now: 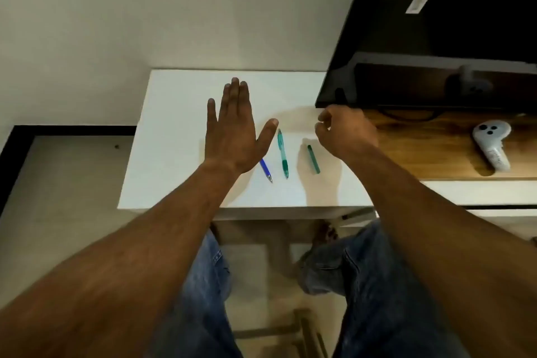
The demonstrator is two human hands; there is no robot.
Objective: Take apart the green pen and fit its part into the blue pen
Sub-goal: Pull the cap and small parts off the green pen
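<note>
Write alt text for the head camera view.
A person's hands hover over a white table where a blue pen, a green pen and a short green piece lie side by side. The left hand is flat, hiding the blue pen's upper end; the right hand is loosely curled, apparently empty.

The white table [174, 125] carries a blue pen [266, 170], a green pen [283, 154] just beside it, and a short green piece [313, 159] further right. All three lie roughly parallel, not touching
</note>
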